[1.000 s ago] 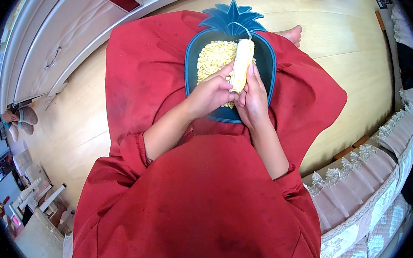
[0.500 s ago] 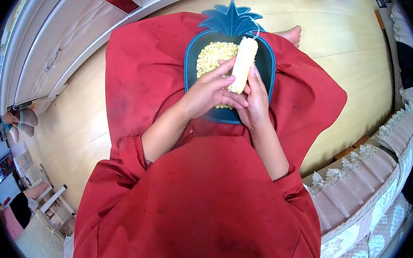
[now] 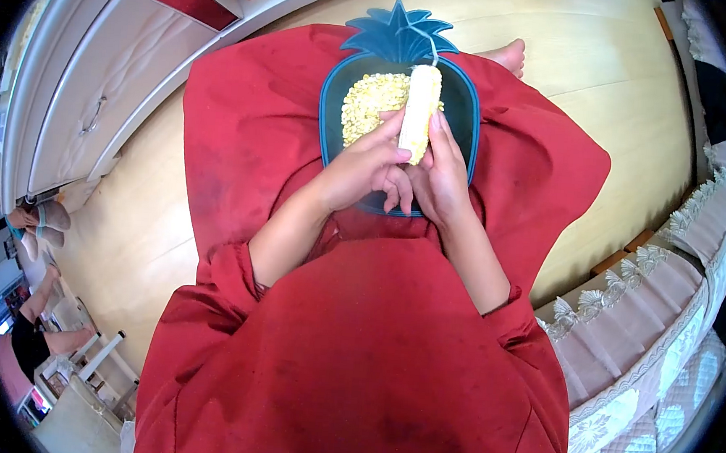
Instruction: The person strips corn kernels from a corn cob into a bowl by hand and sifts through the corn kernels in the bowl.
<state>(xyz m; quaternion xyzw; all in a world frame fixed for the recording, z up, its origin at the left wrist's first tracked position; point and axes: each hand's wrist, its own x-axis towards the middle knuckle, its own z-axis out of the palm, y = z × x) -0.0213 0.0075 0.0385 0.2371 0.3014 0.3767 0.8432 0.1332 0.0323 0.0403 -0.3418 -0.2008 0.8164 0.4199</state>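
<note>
A pale yellow corn cob (image 3: 422, 104) stands nearly upright between my two hands, with silk trailing from its far end. My left hand (image 3: 373, 164) is closed on the cob's left side, its thumb near the lower end and the other fingers curled below. On the right side, my right hand (image 3: 444, 172) grips the cob with its thumb and fingers. Both hands are over a dark teal pineapple-shaped bowl (image 3: 470, 137). Loose corn kernels (image 3: 370, 101) are heaped in the bowl's left half. My hands hide the near part of the bowl.
The bowl rests on red cloth (image 3: 253, 118) spread over my lap. A bare foot (image 3: 510, 56) shows beyond it on the wooden floor (image 3: 593, 66). Cabinets (image 3: 77, 97) stand at left, a frilled sofa (image 3: 625, 329) at right. Another person (image 3: 31, 342) is at lower left.
The cob has turned slightly more upright and shifted a little left. My left fingers have curled downward below it. The other person at lower left has moved a leg and arm.
</note>
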